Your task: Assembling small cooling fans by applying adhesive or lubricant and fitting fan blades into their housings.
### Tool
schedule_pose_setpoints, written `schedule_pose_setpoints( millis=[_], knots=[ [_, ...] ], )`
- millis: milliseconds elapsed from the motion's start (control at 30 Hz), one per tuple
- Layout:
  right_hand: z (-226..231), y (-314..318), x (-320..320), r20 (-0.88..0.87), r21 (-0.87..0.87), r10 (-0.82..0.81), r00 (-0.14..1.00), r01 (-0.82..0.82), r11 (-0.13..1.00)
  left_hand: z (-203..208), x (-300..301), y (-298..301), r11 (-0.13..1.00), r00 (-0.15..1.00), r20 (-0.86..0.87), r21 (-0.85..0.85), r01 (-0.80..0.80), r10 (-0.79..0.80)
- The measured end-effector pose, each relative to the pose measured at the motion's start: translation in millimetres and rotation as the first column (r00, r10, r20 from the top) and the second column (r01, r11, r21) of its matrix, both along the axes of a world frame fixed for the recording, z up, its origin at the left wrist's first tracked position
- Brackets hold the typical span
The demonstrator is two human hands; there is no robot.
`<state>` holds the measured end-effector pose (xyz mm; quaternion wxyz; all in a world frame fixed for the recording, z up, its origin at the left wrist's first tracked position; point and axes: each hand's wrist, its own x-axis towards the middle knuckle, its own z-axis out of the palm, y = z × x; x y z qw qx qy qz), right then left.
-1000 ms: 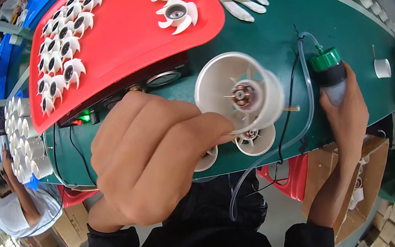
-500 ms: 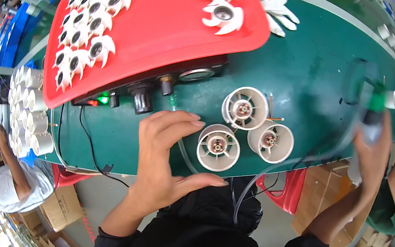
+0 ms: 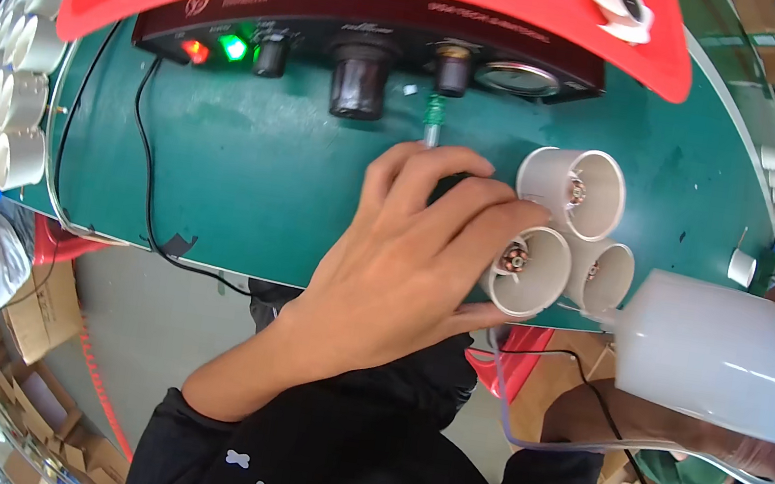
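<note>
Three white open-topped cups [image 3: 573,194] cluster beside the left hand [image 3: 404,264].

Left hand [image 3: 404,264] gripping white cup [image 3: 527,272], white bottle [image 3: 719,353] beside

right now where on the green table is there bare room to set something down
The widest bare patch of green table lies between the black cable, the control box and the left hand. A smaller strip runs right of the three white cups. It is crowded around those cups, where the left hand and the white bottle meet.
</note>
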<state>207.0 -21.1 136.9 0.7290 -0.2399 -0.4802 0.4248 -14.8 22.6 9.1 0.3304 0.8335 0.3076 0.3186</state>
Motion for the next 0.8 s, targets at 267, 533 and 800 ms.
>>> schedule_pose_setpoints(
  millis=[267,533,800],
  knots=[
    [-9,4,-16,0.155,-0.118,0.151,0.976,-0.134,0.984,-5,2,-2,1.000,0.999,0.032,0.012,-0.010,0.010],
    [-9,2,-15,0.251,-0.138,0.140,0.958,-0.107,0.985,-8,1,-3,0.999,0.999,0.034,0.035,-0.031,0.030],
    [-6,-2,-13,0.337,-0.133,0.111,0.935,-0.069,0.989,-8,2,-4,0.999,0.999,0.025,0.044,-0.031,0.030]
  ],
)
